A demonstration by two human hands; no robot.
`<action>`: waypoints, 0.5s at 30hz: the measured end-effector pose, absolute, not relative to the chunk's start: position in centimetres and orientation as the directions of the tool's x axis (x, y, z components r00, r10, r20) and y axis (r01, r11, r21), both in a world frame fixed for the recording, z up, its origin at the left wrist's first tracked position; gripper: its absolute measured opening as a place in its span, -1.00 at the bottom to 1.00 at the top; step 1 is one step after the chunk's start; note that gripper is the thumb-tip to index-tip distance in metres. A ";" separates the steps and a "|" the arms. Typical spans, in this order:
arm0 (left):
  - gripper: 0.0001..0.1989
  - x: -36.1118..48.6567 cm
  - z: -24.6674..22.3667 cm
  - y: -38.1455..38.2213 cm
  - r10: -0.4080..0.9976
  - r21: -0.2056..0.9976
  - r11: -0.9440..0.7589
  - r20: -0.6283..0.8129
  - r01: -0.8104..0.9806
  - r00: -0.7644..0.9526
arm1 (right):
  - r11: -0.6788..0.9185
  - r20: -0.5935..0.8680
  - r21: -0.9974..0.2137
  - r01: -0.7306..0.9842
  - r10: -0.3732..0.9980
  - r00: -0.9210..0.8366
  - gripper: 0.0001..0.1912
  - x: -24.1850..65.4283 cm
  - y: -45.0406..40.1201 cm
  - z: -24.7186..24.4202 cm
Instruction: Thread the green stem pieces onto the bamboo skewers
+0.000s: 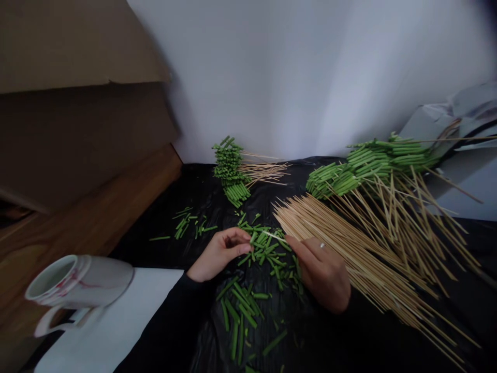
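My left hand pinches a short green stem piece between thumb and fingers. A thin wooden skewer is gripped in my right hand, its tip pointing left toward that piece; whether they touch is hard to tell. Cut green stems lie scattered under and between both hands, and longer pieces lie nearer to me. Beside my right hand spreads a large bundle of bare skewers.
Skewers loaded with green stems form a small stack at the back and a larger pile at the right. A mug stands on a white surface at the left. Black plastic sheeting lies underneath; a white wall rises behind.
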State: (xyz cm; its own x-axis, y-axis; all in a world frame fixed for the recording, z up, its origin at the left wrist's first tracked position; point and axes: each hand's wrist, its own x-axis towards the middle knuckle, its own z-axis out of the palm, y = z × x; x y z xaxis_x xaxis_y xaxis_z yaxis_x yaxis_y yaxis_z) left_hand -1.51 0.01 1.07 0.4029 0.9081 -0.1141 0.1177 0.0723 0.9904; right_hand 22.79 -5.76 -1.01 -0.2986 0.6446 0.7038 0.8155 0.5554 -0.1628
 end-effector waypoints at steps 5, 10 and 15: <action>-0.70 -1.0 0.1 -0.3 0.901 0.939 0.299 -0.220 -0.171 0.373 | 0.566 0.742 -0.112 0.817 0.594 -0.310 -0.65 22.7 -6.1 -1.1; -0.73 -0.7 0.1 -0.5 0.895 0.895 0.364 -0.260 -0.259 0.362 | 0.563 0.749 -0.069 0.824 0.574 -0.330 -0.65 22.5 -6.2 -1.2; -0.72 -0.6 0.1 -0.4 0.905 0.897 0.357 -0.264 -0.260 0.334 | 0.583 0.741 -0.056 0.811 0.568 -0.357 -0.63 22.3 -6.4 -1.1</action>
State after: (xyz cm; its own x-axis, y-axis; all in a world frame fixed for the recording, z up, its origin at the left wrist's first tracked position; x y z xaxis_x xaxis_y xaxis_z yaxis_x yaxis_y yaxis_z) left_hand -0.65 -0.44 0.08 0.3336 0.9051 -0.2637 -0.2600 0.3572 0.8971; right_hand 22.31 -6.43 -1.10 -0.3569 0.5683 0.7414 0.8109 0.5825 -0.0561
